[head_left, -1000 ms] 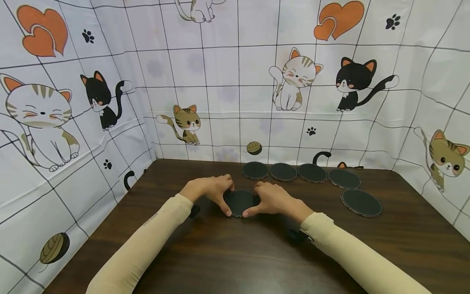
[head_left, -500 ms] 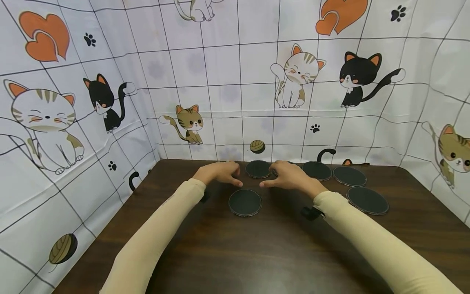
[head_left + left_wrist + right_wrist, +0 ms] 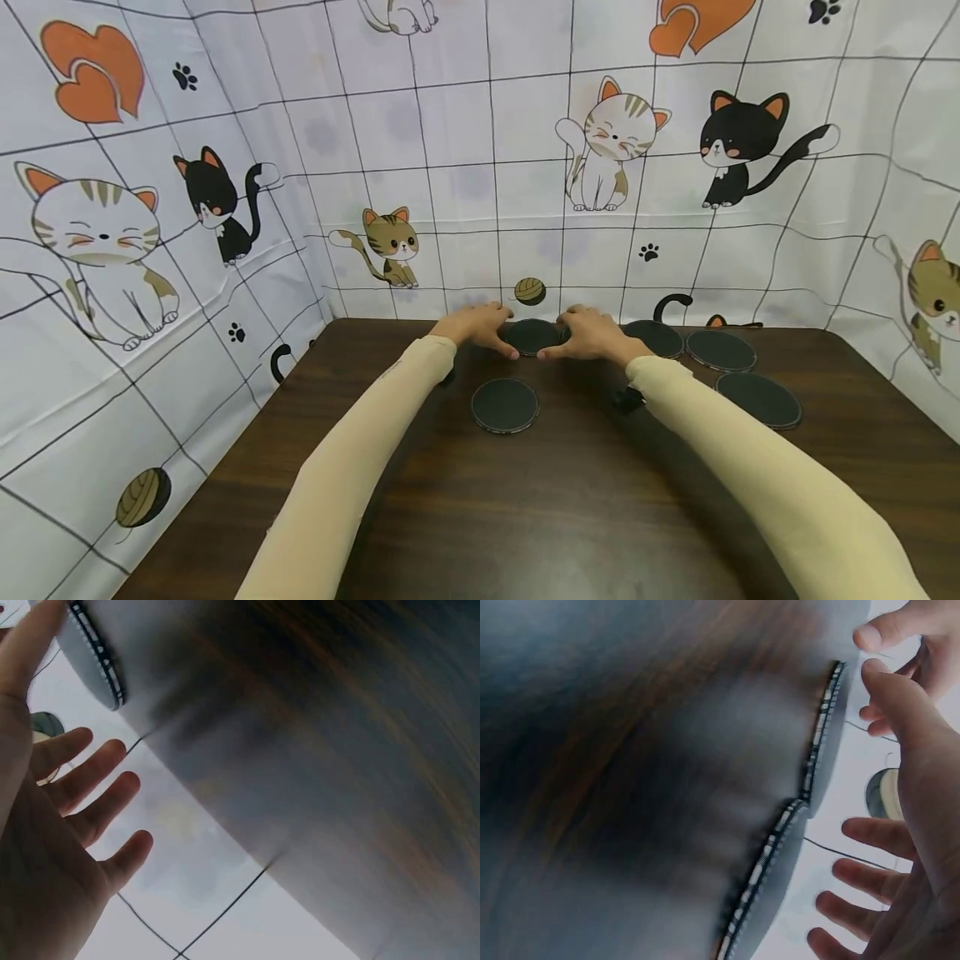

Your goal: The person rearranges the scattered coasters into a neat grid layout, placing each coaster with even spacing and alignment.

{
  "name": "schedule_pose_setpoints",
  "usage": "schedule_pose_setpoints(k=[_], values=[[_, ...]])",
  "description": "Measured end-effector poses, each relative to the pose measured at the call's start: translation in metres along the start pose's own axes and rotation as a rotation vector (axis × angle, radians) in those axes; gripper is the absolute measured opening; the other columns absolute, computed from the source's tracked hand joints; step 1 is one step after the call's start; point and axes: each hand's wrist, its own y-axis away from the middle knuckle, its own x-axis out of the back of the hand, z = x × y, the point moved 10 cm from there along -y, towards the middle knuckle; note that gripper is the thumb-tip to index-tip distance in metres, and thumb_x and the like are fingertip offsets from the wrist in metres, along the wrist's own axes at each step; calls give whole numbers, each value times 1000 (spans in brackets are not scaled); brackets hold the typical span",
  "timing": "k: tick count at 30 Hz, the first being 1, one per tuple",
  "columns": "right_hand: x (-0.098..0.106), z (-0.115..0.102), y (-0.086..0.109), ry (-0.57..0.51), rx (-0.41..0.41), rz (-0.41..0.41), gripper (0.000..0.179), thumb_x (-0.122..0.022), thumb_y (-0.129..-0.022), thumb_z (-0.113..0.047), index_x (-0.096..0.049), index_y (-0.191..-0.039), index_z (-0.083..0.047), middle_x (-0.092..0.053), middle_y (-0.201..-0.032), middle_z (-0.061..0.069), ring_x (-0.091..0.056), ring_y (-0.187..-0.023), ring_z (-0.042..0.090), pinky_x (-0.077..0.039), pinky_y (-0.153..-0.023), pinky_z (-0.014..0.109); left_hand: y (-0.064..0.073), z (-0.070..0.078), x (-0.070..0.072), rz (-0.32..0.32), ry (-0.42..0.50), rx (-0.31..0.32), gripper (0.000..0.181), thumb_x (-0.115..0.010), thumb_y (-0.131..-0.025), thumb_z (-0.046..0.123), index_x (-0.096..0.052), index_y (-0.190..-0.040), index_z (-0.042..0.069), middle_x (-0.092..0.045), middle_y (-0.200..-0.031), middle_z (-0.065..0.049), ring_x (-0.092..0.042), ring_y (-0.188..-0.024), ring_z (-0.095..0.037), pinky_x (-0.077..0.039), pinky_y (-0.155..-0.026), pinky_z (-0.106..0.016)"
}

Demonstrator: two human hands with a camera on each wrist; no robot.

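Observation:
A dark round disc (image 3: 532, 337) with a pale patterned rim lies flat near the table's back edge, between my two hands. My left hand (image 3: 480, 327) is at its left side, thumb and fingers spread apart. On the other side my right hand (image 3: 588, 333) holds the same spread pose, partly covering a neighbouring disc. The left wrist view shows the left fingers (image 3: 112, 795) loosely bent above the table, holding nothing. In the right wrist view, the right fingers (image 3: 862, 885) are apart from the disc edges. Nearer me lies another dark disc (image 3: 505, 406), untouched.
More dark discs run to the right: one (image 3: 654, 339) beside my right hand, one (image 3: 722, 350) past it, and one (image 3: 759, 400) closer to me. A cat-print sheet (image 3: 450, 192) hangs around the brown wooden table (image 3: 525, 508).
Both hands have let go of the nearer disc, leaving it on the table, and moved away to the far disc at the back. The view has shifted slightly.

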Motion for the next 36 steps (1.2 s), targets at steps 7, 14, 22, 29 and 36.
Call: schedule_pose_setpoints(k=[7,14,22,29,36], values=[[-6,10,-8,104,-68,1,101,-57,-61,-81,-56,-126,-5,-43,-129,21,-36,-117,42,-25,-93,61,-13,-6,-11,-54,84,41,97,-61,-72,69,-34,-142,8,-30,-143,-10,-35,-126,-25,-32,-98,-42],[-11,18,-10,46,-98,-15,103,-57,-61,-81,-52,-130,-5,-37,-133,23,-30,-120,44,-20,-94,63,-21,-4,-9,-71,48,40,95,-58,-70,74,-43,-137,8,-34,-138,-10,-40,-119,-25,-36,-94,-42],[-19,16,-15,17,-86,-22,97,-60,-63,-77,-54,-130,-8,-40,-130,21,-34,-117,41,-24,-90,62,-28,-5,-18,-57,77,13,95,-62,-66,73,-46,-133,7,-37,-135,-10,-44,-115,-22,-38,-92,-38],[-20,16,-16,-25,-78,3,90,-65,-64,-73,-58,-126,-8,-42,-128,18,-37,-114,38,-25,-89,61,-28,-3,-19,-35,128,-30,90,-65,-66,70,-49,-127,5,-44,-121,-7,-48,-100,-17,-41,-86,-34],[-11,12,-20,-47,-11,84,93,-64,-62,-75,-61,-119,-3,-40,-133,15,-40,-117,35,-25,-93,61,-22,-5,-9,1,171,-36,93,-64,-66,71,-48,-129,4,-45,-119,-6,-49,-99,-17,-42,-84,-32]])
